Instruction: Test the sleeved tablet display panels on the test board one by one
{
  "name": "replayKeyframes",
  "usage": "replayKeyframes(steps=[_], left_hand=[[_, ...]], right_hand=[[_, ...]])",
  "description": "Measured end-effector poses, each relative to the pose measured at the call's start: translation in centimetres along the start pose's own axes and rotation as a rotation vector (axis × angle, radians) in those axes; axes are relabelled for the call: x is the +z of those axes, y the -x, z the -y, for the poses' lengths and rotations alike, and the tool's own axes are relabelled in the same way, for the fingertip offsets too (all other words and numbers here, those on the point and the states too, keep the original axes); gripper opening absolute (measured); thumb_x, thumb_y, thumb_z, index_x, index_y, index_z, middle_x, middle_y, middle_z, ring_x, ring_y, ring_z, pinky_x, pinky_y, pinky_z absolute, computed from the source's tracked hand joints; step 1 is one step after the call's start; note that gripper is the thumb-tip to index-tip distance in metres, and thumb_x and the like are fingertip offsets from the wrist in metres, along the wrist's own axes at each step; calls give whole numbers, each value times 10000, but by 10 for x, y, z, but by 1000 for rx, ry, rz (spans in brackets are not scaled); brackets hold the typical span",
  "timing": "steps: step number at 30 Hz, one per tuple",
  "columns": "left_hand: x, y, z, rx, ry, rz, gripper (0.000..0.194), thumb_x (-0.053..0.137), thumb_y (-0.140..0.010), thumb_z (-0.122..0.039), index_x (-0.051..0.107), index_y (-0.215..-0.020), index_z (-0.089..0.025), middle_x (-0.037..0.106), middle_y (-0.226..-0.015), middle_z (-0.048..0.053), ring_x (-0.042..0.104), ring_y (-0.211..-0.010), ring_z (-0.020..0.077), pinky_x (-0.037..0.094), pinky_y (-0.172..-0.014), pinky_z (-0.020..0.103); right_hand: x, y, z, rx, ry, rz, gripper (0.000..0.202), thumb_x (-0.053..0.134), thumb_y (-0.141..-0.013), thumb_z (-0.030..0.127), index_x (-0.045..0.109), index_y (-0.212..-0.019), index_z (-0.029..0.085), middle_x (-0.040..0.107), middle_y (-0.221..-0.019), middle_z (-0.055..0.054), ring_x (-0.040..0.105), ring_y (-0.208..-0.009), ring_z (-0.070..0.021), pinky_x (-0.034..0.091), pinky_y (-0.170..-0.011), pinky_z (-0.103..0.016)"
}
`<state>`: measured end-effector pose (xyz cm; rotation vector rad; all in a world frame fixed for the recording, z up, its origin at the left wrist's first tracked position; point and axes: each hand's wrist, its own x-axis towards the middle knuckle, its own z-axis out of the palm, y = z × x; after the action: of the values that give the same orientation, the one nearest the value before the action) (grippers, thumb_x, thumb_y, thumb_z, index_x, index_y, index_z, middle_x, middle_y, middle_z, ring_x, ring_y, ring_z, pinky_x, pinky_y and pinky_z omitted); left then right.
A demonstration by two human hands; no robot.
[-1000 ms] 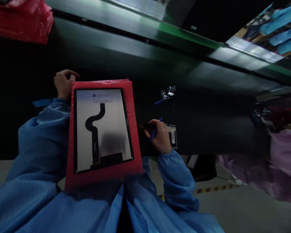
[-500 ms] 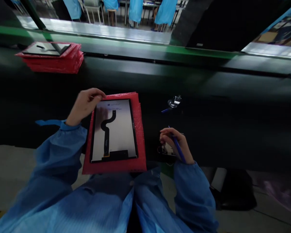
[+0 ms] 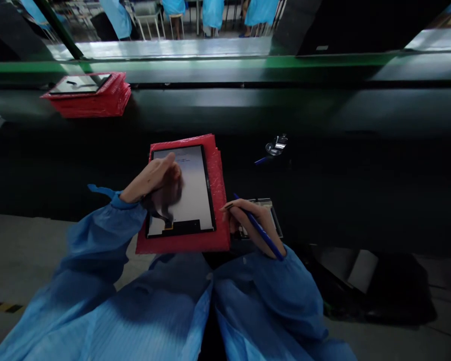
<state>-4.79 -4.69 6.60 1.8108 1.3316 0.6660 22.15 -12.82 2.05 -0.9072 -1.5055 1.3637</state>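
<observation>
A flat white panel with a black border lies on red wrapping in front of me. My left hand is over the panel's left half, its fingers curled and closed; it covers most of the dark flex cable, and what the fingers hold, if anything, is hidden. At the wrapping's right edge, my right hand is closed round a blue pen-like tool, with something thin and dark between the fingertips. Partly behind that hand lies a small tray-like item.
Red-wrapped panels are stacked at the back left. A clear round object with a blue stick lies beyond my right hand. People in blue clothing sit behind the green-edged bench.
My left hand has moved from the panel's top left corner down over the panel and cable. My right hand has moved left to the wrapping's edge, uncovering more of the small tray-like item.
</observation>
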Motion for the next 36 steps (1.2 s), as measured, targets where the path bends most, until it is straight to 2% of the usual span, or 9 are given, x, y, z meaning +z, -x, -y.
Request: replayKeyframes(steps=[3, 5, 8, 10, 14, 19, 23, 28, 36], left_hand=[[1, 18, -15, -210, 548, 83, 535, 325, -929, -673, 550, -719, -235, 637, -713, 70, 610, -671, 216, 502, -649, 369], [2, 28, -26, -273, 800, 151, 434, 459, -888, -647, 611, -871, -240, 540, -559, 13, 486, -470, 156, 405, -478, 292], [9, 41, -43, -239, 934, 284, 402, 542, -866, -581, 640, -837, -192, 289, -409, -66, 222, -353, 83, 239, -388, 234], [16, 49, -53, -193, 957, 350, 378, 583, -858, -514, 615, -699, -173, 214, -412, -75, 194, -368, 70, 232, -395, 227], [30, 62, -63, -102, 863, 299, 238, 722, -816, -370, 607, -723, -184, 309, -438, -76, 264, -384, 56, 247, -414, 208], [52, 63, -68, -13, 367, 67, 89, 677, -883, -257, 627, -862, -187, 626, -602, -22, 514, -465, 77, 366, -441, 190], [70, 55, -65, 87, 105, -82, 51, 647, -866, -185, 605, -837, -180, 606, -588, -51, 562, -509, 74, 424, -505, 185], [80, 54, -56, 121, -12, -93, 65, 637, -896, -241, 611, -876, -185, 652, -665, -43, 597, -559, 75, 439, -541, 184], [80, 58, -56, 101, -110, -115, 66, 642, -888, -237, 603, -853, -196, 665, -685, -38, 648, -646, 106, 465, -595, 200]], right_hand=[[13, 0, 0, -7, -30, 14, 295, 570, -994, 431, 720, -914, 191, 694, -759, -15, 539, -509, -91, 437, -486, -220], [18, 0, -1, -7, -50, -3, 308, 563, -996, 432, 715, -920, 175, 689, -757, -15, 532, -515, -89, 434, -505, -221], [23, 3, -1, -11, -32, -40, 318, 544, -1004, 425, 704, -912, 166, 669, -732, -12, 549, -559, -100, 437, -549, -225], [23, 5, -2, -23, -2, -54, 300, 526, -1012, 387, 696, -891, 171, 655, -714, -9, 570, -608, -111, 433, -575, -226], [21, 7, -4, -33, 32, -71, 261, 503, -1008, 325, 674, -878, 178, 625, -691, 4, 573, -640, -114, 417, -605, -231], [20, 8, -4, -53, 102, -91, 168, 518, -967, 282, 635, -894, 186, 616, -734, 16, 549, -655, -106, 410, -642, -226], [19, 8, 0, -36, 89, -44, 149, 523, -955, 275, 614, -874, 189, 609, -716, 21, 549, -646, -105, 414, -630, -220], [20, 9, 2, -30, 97, -70, 140, 545, -942, 270, 614, -848, 193, 587, -690, 23, 526, -621, -111, 416, -618, -235], [20, 10, 0, -57, 153, -93, 142, 553, -954, 260, 633, -859, 190, 596, -693, 36, 533, -618, -99, 415, -623, -227]])
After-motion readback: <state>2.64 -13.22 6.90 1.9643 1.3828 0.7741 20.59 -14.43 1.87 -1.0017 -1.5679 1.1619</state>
